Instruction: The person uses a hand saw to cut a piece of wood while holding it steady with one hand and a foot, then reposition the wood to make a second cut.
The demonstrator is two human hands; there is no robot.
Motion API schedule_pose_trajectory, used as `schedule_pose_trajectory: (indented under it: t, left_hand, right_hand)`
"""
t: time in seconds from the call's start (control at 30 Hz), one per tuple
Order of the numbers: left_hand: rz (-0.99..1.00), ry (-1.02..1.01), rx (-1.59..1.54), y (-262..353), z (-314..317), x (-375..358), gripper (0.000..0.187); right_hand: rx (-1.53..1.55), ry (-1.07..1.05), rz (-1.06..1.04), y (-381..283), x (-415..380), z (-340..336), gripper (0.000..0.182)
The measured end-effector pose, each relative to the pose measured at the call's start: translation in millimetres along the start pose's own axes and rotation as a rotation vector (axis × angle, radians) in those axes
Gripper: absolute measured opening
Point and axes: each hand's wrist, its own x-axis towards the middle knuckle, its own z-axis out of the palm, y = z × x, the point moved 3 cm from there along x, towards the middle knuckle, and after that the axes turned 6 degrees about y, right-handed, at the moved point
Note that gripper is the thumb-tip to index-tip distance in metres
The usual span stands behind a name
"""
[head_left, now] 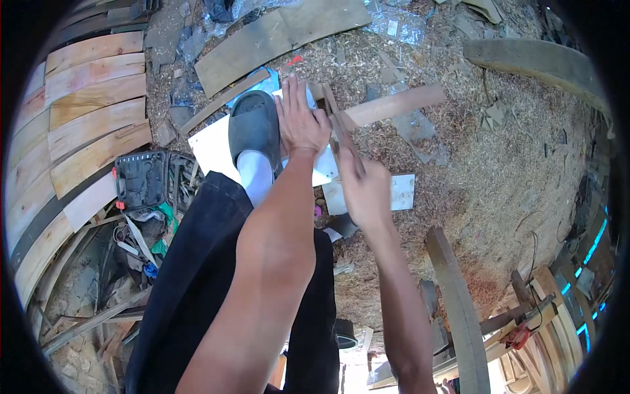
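My left hand (302, 125) presses down, fingers extended, beside the dark sandal (254, 128) on my foot, over a white board (211, 148). Right of it, my right hand (365, 187) is closed round a long thin tool (344, 139), which looks like a saw; its far end lies near my left fingertips. A flat wooden strip (400, 105) sticks out to the right from under the tool. Below the tool, another white board (402, 192) lies on the ground, partly behind my right hand.
Stacked planks (98, 108) line the left side, with an open black tool case (141, 180) next to them. Curved boards lie at the top (282, 39) and upper right (538, 62). A wooden beam (459, 302) stands lower right. Wood shavings cover the ground.
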Motion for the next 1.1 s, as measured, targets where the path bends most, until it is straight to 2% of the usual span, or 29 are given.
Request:
schedule_pose_trajectory:
  t: [0.07,0.17,0.23,0.27,0.5,0.57,0.63,0.7,0.77,0.83,0.97,1.03,1.1]
  left_hand:
    - [-0.014,0.094,-0.033,-2.7,2.8,-5.8,0.07]
    - [0.005,0.032,0.055,-2.2,4.0,-8.4,0.074]
    - [0.003,0.008,0.075,-2.9,3.1,-5.2,0.075]
    - [0.001,0.009,0.075,-2.1,3.7,-2.4,0.075]
    - [0.003,-0.027,0.068,-1.2,1.4,-6.4,0.08]
    - [0.003,-0.033,0.073,-1.4,-1.0,-5.8,0.081]
    - [-0.001,-0.042,0.077,1.3,-0.9,-6.9,0.081]
    - [-0.008,-0.025,0.067,1.2,-1.4,-6.4,0.08]
    - [0.006,0.007,0.065,0.1,0.4,-5.8,0.079]
    - [0.007,0.037,0.041,2.7,-1.8,-7.8,0.077]
    - [0.022,0.053,0.045,0.8,-0.3,-5.4,0.075]
    - [0.011,0.021,0.057,-1.6,1.9,-5.6,0.077]
    - [0.014,0.01,0.085,-4.0,3.9,-3.3,0.077]
  right_hand:
    - [-0.002,0.051,-0.024,11.6,-55.0,-24.2,0.054]
    - [0.06,0.05,0.017,27.4,-107.5,-53.9,0.05]
    - [-0.028,0.023,0.14,34.6,-111.6,-55.9,0.03]
    - [-0.03,0.022,0.139,34.1,-105.9,-53.3,0.03]
    - [-0.055,0.138,-0.022,0.5,11.8,16.5,0.048]
    - [-0.059,0.15,-0.026,-3.0,28.8,23.7,0.049]
    - [-0.021,0.147,-0.098,-4.0,34.1,23.9,0.057]
    - [0.019,0.085,-0.145,4.5,11.4,11.5,0.056]
    - [-0.05,0.051,0.03,11.7,-44.9,-16.0,0.042]
    - [-0.002,0.071,0.047,41.4,-99.2,-30.8,0.035]
    - [-0.025,0.104,0.107,39.0,-97.9,-26.3,0.03]
    - [0.036,0.161,0.022,39.0,-93.7,-20.8,0.032]
    - [0.002,0.145,0.025,31.3,-91.1,-28.1,0.032]
